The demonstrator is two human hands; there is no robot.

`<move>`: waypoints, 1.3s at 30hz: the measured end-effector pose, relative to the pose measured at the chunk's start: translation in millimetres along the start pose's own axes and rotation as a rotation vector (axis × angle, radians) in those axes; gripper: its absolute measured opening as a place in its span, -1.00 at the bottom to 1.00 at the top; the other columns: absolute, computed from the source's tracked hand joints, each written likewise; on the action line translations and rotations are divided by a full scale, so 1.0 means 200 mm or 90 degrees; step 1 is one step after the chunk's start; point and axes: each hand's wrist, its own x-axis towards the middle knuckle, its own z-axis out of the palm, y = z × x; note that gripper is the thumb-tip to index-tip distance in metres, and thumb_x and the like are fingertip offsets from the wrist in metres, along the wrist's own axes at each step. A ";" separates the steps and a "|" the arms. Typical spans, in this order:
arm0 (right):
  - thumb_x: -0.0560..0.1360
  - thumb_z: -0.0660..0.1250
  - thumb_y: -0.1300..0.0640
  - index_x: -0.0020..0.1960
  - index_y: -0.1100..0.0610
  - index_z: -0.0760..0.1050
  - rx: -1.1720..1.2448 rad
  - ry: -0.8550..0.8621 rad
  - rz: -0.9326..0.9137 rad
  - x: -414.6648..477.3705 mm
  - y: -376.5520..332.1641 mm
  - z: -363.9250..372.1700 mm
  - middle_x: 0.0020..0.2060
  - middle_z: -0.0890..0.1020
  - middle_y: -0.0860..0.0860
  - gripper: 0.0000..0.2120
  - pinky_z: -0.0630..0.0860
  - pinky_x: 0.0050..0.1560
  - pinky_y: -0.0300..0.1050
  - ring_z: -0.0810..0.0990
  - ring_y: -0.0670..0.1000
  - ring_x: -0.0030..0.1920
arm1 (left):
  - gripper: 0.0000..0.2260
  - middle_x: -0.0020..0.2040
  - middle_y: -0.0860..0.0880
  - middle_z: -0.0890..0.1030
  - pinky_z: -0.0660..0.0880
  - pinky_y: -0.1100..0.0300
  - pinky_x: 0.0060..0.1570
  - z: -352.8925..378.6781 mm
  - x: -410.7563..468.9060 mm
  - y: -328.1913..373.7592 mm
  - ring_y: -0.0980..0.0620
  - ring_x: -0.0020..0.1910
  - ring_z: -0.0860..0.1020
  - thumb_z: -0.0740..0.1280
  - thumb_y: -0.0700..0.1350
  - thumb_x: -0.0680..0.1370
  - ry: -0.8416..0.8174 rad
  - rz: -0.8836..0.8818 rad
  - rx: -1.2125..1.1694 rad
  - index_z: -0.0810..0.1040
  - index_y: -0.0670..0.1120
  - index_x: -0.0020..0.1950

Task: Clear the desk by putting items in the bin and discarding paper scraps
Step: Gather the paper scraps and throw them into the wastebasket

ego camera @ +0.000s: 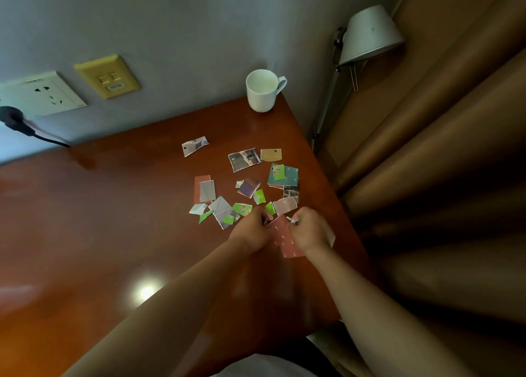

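Several torn coloured paper scraps (244,188) lie scattered on the reddish-brown desk (113,220) near its right edge. My left hand (252,228) and my right hand (308,230) are close together just in front of the scraps. Both pinch a red printed piece of paper (284,238) between them, above the desk. My right hand also has a small pale scrap (293,219) at its fingertips. A single scrap (194,146) lies apart, farther back.
A white mug (263,90) stands at the desk's back right corner. Wall sockets (42,93) and a yellow switch plate (108,76) sit on the grey wall, with a black plug and cable (17,120). A lamp (367,34) and brown curtains (441,148) flank the desk's right edge.
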 end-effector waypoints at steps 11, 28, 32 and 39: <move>0.44 0.34 0.14 -0.14 0.10 0.52 0.437 -0.007 0.114 0.02 0.06 0.00 -0.26 0.62 0.01 -0.97 0.58 -0.16 -0.01 0.62 0.05 -0.24 | -0.63 0.06 -0.03 0.60 0.49 0.09 -0.15 0.06 -0.01 0.05 -0.09 0.00 0.59 0.47 0.07 0.40 0.101 0.051 0.333 0.46 -0.02 0.12; 0.54 0.20 0.23 -0.02 0.13 0.52 0.456 0.012 0.134 -0.04 0.15 -0.04 -0.04 0.62 0.06 -0.88 0.48 -0.28 -0.18 0.54 -0.04 -0.19 | -0.63 0.11 -0.07 0.55 0.54 0.07 -0.11 0.09 -0.02 0.08 -0.11 0.01 0.59 0.44 -0.01 0.43 0.108 0.085 0.413 0.49 -0.04 0.19; 0.55 0.28 0.16 0.17 0.06 0.46 0.341 -0.004 0.117 -0.04 0.17 -0.03 0.07 0.60 0.03 -0.80 0.60 -0.07 0.02 0.59 0.05 -0.04 | -0.87 0.05 -0.07 0.58 0.50 0.12 -0.12 0.09 -0.01 0.07 -0.07 -0.03 0.57 0.36 -0.08 0.49 0.028 0.099 0.371 0.51 -0.01 0.01; 0.51 0.39 0.00 0.37 -0.01 0.25 0.156 -0.039 0.014 -0.04 0.14 -0.02 0.07 0.63 0.02 -0.48 0.54 -0.20 -0.08 0.62 0.07 -0.05 | -0.90 -0.06 -0.07 0.57 0.39 0.17 -0.21 0.07 0.00 0.06 -0.07 -0.09 0.54 0.36 -0.12 0.49 -0.001 0.117 0.300 0.44 -0.01 -0.14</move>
